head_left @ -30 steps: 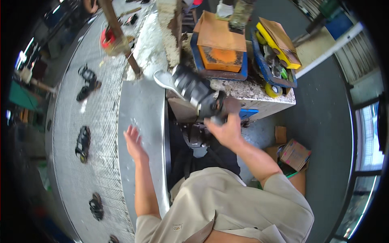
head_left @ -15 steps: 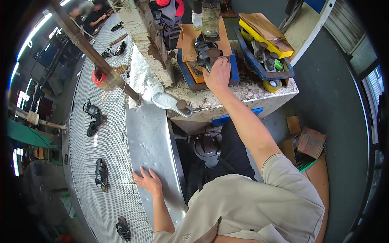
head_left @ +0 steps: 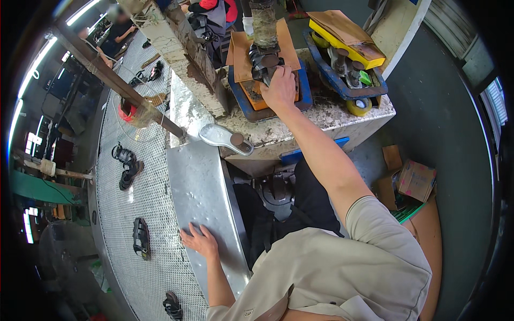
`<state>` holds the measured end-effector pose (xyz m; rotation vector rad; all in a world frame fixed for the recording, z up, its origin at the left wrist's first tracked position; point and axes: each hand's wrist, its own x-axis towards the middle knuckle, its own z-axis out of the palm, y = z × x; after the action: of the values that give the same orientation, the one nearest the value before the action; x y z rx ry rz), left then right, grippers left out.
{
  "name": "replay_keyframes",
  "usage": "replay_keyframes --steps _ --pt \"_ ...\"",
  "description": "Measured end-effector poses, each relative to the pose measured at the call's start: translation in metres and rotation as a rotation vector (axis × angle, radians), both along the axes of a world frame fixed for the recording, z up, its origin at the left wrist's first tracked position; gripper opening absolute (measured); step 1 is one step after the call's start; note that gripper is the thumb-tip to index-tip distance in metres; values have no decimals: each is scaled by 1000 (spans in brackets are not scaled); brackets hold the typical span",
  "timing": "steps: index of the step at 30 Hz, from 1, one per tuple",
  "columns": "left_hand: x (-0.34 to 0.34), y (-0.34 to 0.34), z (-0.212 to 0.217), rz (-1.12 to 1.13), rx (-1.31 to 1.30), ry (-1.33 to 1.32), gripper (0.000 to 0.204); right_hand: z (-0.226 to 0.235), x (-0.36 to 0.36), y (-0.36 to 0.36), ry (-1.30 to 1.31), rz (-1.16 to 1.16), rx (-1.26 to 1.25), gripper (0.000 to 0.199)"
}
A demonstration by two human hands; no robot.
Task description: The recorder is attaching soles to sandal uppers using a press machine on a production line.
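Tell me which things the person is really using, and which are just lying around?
In use:
- right hand on the black sandal under the press cylinder
- orange pad in the blue tray
- left hand resting flat on the metal edge

Lying about:
- metal foot form
- sandals on the mesh belt
- cardboard boxes
- yellow machine

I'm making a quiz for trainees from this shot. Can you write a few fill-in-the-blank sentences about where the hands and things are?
1. The right hand rests on a dark sandal on the ____ pad of the press.
2. The left hand lies flat on the ____ sheet beside the mesh belt.
3. A grey sole lies at the bench's ____ corner, untouched.

Missing words: orange; metal; near-left
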<state>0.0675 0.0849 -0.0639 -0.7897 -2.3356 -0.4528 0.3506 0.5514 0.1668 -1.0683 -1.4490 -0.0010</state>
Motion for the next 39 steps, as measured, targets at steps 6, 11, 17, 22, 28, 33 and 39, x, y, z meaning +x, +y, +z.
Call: replay_keyframes --steps 6,11,17,22,28,33,39 --pt "1 1 -1 3 2 25 55 6 7 -3 -27 36 -67 67" --pt "2 5 2 -6 13 18 54 33 14 -2 -30 11 -42 64" --pt "-1 -4 -3 4 3 20 54 40 17 -12 -101 -4 -85 60" --pt "-1 0 -2 6 6 15 54 51 20 -12 -142 -36 -83 57" --pt "-1 0 -3 4 3 35 54 52 21 -13 -142 -52 -100 57" --pt "2 2 -1 15 3 42 53 53 21 -16 -133 -52 -99 56" --pt "4 -1 2 6 7 33 53 54 21 -18 -155 -48 -127 58"
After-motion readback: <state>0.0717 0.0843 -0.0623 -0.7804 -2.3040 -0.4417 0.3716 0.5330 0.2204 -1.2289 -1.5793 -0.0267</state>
